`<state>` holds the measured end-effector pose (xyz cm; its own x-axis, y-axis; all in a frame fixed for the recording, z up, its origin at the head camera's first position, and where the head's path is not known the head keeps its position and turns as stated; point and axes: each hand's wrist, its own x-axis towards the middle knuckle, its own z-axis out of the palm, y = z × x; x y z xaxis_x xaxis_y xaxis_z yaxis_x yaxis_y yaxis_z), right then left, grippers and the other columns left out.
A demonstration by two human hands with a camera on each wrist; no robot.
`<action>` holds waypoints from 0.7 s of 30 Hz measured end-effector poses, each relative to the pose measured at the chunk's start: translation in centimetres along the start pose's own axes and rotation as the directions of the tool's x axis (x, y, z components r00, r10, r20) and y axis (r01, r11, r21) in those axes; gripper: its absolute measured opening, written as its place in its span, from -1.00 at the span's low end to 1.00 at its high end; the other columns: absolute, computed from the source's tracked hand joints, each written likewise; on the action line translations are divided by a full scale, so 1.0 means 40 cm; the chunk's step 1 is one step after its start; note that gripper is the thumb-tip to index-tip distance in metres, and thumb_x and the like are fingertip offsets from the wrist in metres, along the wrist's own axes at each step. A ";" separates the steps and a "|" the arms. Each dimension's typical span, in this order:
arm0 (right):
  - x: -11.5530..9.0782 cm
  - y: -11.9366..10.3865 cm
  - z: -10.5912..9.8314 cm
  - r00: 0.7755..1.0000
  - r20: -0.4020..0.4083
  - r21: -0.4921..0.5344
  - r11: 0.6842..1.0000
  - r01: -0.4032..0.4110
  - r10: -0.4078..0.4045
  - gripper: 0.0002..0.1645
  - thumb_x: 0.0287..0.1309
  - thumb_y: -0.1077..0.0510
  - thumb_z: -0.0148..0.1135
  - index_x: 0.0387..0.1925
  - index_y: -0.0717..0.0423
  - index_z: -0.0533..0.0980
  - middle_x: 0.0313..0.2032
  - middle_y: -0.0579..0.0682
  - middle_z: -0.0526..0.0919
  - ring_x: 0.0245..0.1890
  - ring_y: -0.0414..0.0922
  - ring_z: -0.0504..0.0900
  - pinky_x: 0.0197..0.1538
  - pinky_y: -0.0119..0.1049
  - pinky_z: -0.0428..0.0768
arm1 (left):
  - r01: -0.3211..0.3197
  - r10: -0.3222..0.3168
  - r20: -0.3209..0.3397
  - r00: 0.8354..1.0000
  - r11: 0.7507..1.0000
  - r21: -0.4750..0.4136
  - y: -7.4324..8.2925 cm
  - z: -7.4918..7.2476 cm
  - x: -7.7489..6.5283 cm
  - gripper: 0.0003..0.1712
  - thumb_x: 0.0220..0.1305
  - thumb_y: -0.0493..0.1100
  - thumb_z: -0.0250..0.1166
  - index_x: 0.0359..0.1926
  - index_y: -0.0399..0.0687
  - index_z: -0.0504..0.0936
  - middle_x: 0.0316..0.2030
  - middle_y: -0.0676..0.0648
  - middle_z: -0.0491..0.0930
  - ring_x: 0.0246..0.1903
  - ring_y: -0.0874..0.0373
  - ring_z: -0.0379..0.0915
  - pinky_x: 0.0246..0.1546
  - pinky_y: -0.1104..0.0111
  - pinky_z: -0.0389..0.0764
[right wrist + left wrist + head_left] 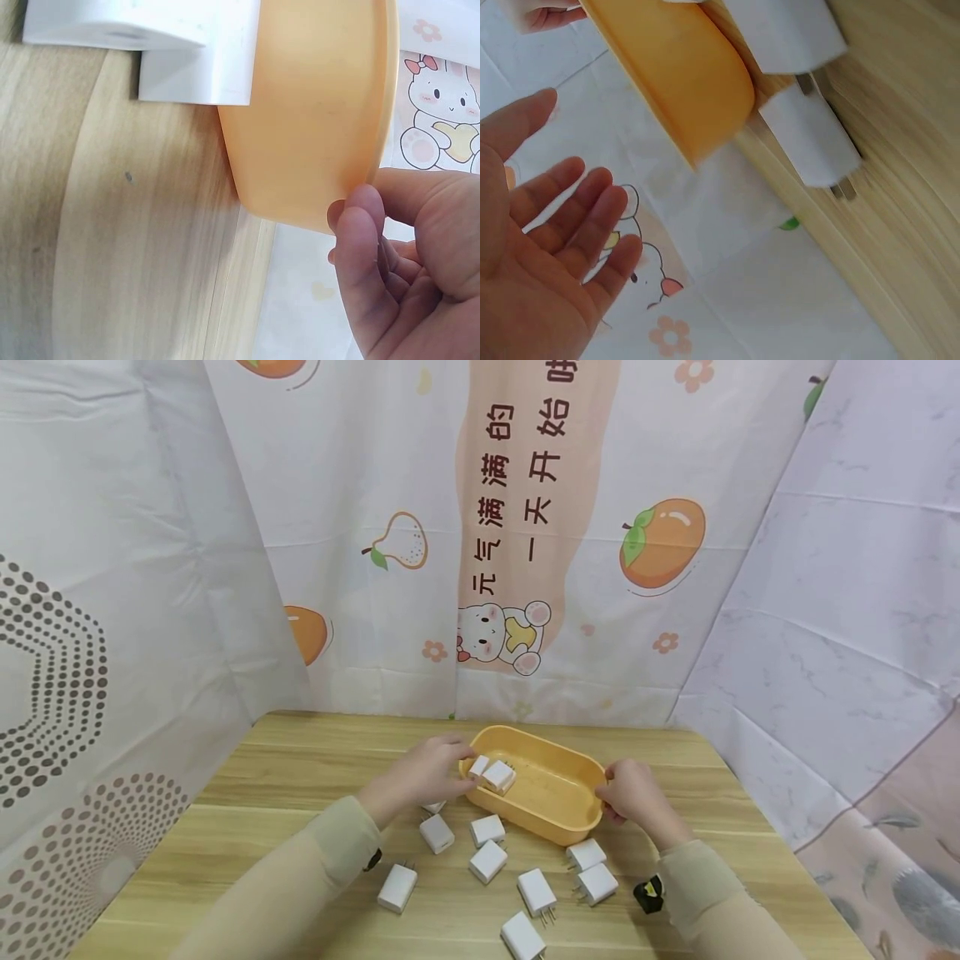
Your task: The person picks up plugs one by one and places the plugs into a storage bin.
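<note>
An orange-yellow plastic basket [555, 792] sits toward the back of the table, with several white charger plugs [498, 775] in its left end. My left hand [431, 768] is at that end; in the left wrist view its fingers [592, 217] are spread, relaxed and apart from the basket's wall [686, 71]. At the opposite end my right hand [636, 795] pinches the rim between thumb and fingers, as the right wrist view shows beside the basket wall [315, 120]. Inside the left palm nothing is seen.
Several white charger plugs lie scattered in front of the basket, among them one at the left [397, 887], one at the front [522, 936] and one at the right [597, 883]. A printed curtain [405, 635] hangs behind the wooden table [300, 827].
</note>
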<state>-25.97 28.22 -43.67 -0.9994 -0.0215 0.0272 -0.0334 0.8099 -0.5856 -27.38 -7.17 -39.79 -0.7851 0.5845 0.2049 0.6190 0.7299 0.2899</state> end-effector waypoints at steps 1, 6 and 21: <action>0.000 0.000 0.000 1.000 0.000 0.000 1.000 0.000 0.000 -0.76 0.05 0.37 0.20 -0.65 0.18 0.42 -0.78 -0.01 0.53 -0.77 -0.11 0.58 -0.64 -0.26 0.59 | -0.003 0.003 0.009 1.000 1.000 -0.004 -0.003 -0.004 -0.004 -0.47 0.26 0.05 0.46 0.18 -0.08 0.67 0.20 -0.11 0.57 0.19 -0.05 0.50 0.20 0.10 0.49; -0.001 -0.002 -0.001 1.000 -0.002 0.000 1.000 0.007 -0.007 -0.75 0.04 0.37 0.18 -0.67 0.17 0.40 -0.79 -0.01 0.53 -0.77 -0.11 0.57 -0.65 -0.28 0.58 | -0.029 0.029 0.025 0.999 0.999 -0.014 -0.027 -0.020 -0.028 -0.46 0.25 0.05 0.46 0.19 -0.06 0.66 0.22 -0.13 0.55 0.21 -0.06 0.48 0.22 0.08 0.47; -0.001 -0.001 0.000 1.000 -0.003 -0.007 1.000 0.011 -0.011 -0.74 0.05 0.37 0.19 -0.68 0.16 0.40 -0.80 -0.03 0.52 -0.79 -0.14 0.56 -0.65 -0.28 0.58 | -0.014 0.014 0.058 0.998 1.000 -0.004 -0.099 -0.056 -0.090 -0.43 0.23 -0.01 0.47 0.23 -0.06 0.63 0.28 -0.20 0.50 0.25 -0.13 0.44 0.23 -0.01 0.45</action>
<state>-25.94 28.17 -43.66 -0.9989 -0.0289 0.0365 -0.0447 0.8140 -0.5792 -27.05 -12.96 -39.57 -0.7737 0.6143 0.1549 0.6300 0.7200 0.2911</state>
